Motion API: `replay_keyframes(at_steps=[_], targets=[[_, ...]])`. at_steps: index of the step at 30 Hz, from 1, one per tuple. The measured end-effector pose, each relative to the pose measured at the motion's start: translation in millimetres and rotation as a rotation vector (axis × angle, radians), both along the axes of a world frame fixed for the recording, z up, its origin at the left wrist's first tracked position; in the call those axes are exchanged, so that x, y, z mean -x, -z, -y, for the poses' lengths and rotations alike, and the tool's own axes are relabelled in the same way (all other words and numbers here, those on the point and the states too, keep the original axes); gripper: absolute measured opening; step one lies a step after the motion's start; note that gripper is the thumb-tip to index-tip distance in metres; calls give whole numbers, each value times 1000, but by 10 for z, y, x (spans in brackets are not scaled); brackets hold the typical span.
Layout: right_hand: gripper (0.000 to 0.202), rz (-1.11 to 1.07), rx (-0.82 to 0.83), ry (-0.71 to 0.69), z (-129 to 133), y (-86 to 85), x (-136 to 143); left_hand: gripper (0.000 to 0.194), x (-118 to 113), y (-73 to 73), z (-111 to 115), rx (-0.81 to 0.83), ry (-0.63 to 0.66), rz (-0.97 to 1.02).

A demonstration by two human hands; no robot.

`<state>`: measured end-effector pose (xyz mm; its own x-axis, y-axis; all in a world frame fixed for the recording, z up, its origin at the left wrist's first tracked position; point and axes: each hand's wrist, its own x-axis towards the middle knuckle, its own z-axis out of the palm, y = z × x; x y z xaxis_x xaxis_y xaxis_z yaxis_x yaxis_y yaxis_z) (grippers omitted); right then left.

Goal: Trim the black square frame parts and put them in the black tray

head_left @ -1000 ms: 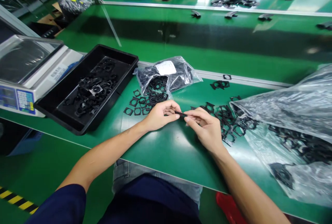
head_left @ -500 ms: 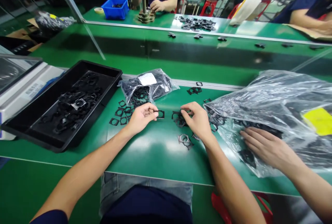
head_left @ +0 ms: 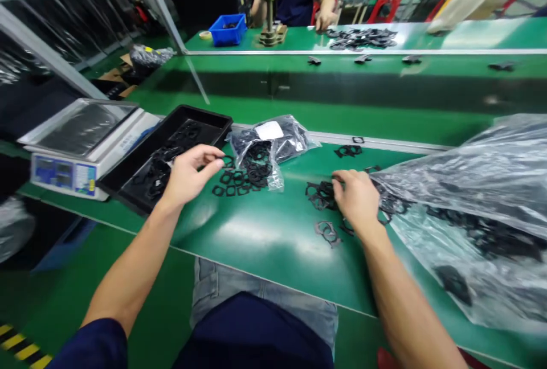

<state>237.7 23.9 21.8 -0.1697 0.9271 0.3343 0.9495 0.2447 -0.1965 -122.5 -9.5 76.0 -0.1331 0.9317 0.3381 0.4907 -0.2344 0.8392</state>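
My left hand point(head_left: 190, 178) is over the right side of the black tray point(head_left: 115, 184), thumb and fingers a little apart, with nothing visible between them. Small black square frames with round holes point(head_left: 231, 189) lie just right of it, beside a clear bag of the same parts point(head_left: 293, 138). At the left edge of a loose pile of black frames point(head_left: 318, 195), my right hand point(head_left: 356, 195) has its fingers curled down and pressed together; what they grip is hidden. Several greyish frames point(head_left: 327, 232) lie nearer the table's front edge.
A scale point(head_left: 64, 172) stands left of the tray. A large clear bag of black parts point(head_left: 482, 187) covers the right side. Across the metal rail are a blue bin point(head_left: 228, 30), a green press point(head_left: 272, 10), a heap of black parts point(head_left: 363, 37) and a person's hand point(head_left: 327, 16).
My left hand has moved left towards the tray, and the frame it held no longer shows. The other person's hand on the big bag is gone. The view has turned left.
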Motion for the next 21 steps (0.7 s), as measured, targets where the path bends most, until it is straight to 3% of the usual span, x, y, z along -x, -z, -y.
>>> replay_keyframes(at_steps=[2,5,8,10,12,17,21], targets=[[23,-76,-56,-5,-39,7,-4,22,438,-66,10,-43,-204,-174],[22,-347,-88,-103,-34,-27,60,21,991,-79,54,36,-389,-396],[25,-630,8,-231,52,-76,201,18,1198,-36,118,105,-434,-601],[27,-709,59,-288,119,-78,303,19,1098,-18,154,6,-432,-675],[27,-736,97,-319,170,-52,383,19,848,-16,170,-107,-378,-653],[21,-747,166,-324,219,9,447,17,-4,104,13,-76,109,-515],[23,-710,194,-336,225,-23,441,13,-515,367,-265,-52,240,-574]])
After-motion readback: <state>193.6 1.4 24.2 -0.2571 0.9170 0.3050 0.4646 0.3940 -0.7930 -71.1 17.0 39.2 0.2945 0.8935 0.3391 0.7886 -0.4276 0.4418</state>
